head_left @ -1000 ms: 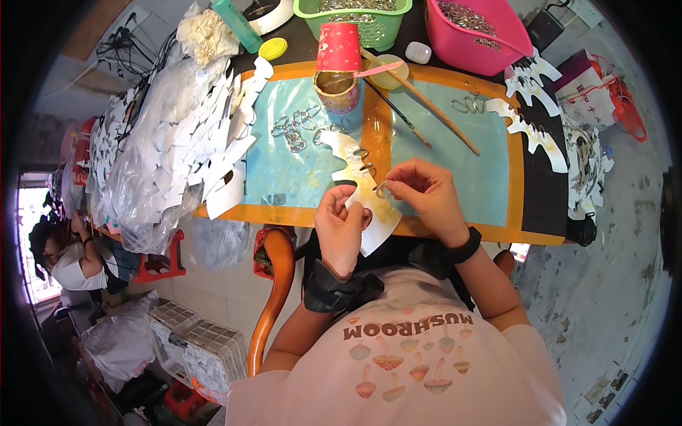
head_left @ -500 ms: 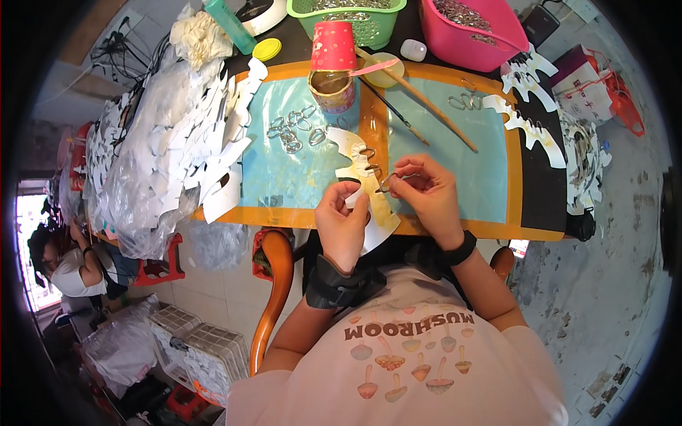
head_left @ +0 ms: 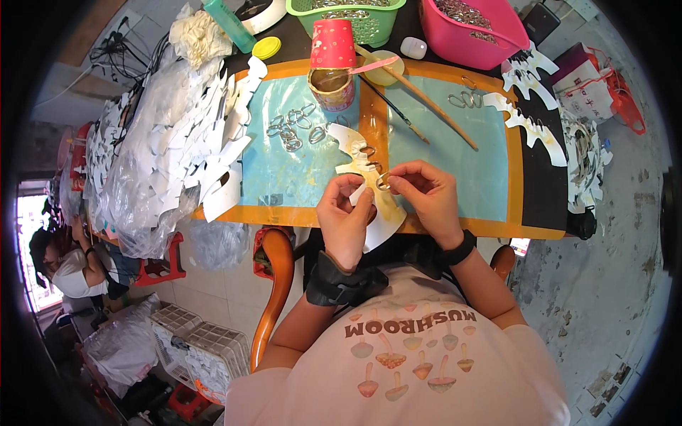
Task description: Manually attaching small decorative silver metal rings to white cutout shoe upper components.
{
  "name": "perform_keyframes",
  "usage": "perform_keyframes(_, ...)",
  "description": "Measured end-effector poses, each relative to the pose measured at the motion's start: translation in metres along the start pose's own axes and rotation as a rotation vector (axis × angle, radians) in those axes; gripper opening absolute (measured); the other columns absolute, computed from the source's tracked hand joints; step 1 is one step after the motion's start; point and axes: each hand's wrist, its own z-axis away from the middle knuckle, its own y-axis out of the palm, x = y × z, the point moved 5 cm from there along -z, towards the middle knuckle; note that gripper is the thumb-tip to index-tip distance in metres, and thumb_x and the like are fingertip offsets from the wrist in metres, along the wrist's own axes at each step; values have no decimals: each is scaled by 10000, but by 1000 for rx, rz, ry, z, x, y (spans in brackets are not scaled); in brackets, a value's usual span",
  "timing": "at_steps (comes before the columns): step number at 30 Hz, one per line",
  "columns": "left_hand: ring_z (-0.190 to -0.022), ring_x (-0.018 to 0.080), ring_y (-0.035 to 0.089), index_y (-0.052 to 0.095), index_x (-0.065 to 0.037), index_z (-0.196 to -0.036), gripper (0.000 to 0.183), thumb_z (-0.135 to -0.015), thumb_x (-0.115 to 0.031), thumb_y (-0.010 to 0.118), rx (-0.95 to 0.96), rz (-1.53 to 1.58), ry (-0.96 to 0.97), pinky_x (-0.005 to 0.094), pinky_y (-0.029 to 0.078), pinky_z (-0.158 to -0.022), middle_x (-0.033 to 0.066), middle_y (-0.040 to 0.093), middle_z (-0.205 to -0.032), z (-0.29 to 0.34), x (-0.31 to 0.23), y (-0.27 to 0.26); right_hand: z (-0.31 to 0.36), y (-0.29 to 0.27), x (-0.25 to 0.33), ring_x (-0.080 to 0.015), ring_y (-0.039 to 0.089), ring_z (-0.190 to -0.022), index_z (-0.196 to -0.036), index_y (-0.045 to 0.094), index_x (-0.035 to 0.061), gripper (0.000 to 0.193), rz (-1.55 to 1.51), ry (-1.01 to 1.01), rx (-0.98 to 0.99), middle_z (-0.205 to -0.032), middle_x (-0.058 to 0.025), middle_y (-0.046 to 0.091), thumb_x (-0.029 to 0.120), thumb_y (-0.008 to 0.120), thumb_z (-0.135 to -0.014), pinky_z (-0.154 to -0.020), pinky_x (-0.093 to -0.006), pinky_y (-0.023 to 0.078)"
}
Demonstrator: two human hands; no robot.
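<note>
Above the table's near edge, my left hand (head_left: 343, 216) pinches a white cut-out piece (head_left: 388, 221) with scalloped tabs and yellowish smears. Several metal rings sit along the tabs of this piece. My right hand (head_left: 430, 202) is closed, thumb and forefinger on a metal ring (head_left: 383, 182) that lies against the piece's edge beside my left fingertips. Whether a tab passes through that ring I cannot make out. Loose oval metal rings (head_left: 290, 128) lie in a cluster beyond, on the blue sheet (head_left: 277, 177).
A glue-streaked can (head_left: 332, 96) stands at the back under a red cup (head_left: 332, 44), near a brush (head_left: 393, 106) and a wooden stick (head_left: 440, 110). White pieces heap up left (head_left: 206, 142); others with rings lie right (head_left: 536, 135). Green (head_left: 369, 30) and pink (head_left: 472, 46) baskets hold rings.
My right hand has brought the ring slightly left, against the white piece. The lower end of the piece has swung a little to the right in my left hand.
</note>
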Motion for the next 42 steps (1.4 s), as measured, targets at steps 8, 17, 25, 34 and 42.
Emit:
perform_keyframes(8,-675,47,567,604,23,-1109,198,-920,38,661,-44,48,-34,202,424,-543,57,663,-993,0,6,-2,4,4,0,-67,667,-799,-996,704,-22,107,8,32,32,-891,-23,721,17,724,-898,-727,-214,535)
perform_keyframes(17,-567,26,514,602,17,-1106,193,-922,40,655,-48,56,-10,194,346,-493,-4,608,-716,3,7,0,4,4,-2,-34,603,-694,-953,720,1,113,92,17,-15,-804,4,698,56,764,-865,-606,-203,476)
perform_keyframes(25,-624,24,527,541,-4,-1135,243,-917,74,614,-57,81,22,189,384,-522,11,589,-860,5,8,1,8,3,7,-59,568,-624,-894,736,21,116,371,-129,-72,-768,-17,684,69,801,-811,-587,-222,471)
perform_keyframes(34,-760,50,564,452,-55,-1178,331,-923,88,608,-27,-42,244,190,438,-596,47,529,-1100,6,11,10,5,0,0,-86,612,-679,-892,737,-7,102,162,-78,-31,-876,-72,702,41,777,-811,-617,-233,490)
perform_keyframes(42,-714,26,512,508,-57,-1061,359,-841,-61,792,91,-735,327,187,366,-576,4,534,-823,44,-26,10,-18,-20,45,-225,652,-710,-831,648,-28,129,602,-52,413,-801,-113,660,94,689,-836,-658,-336,507)
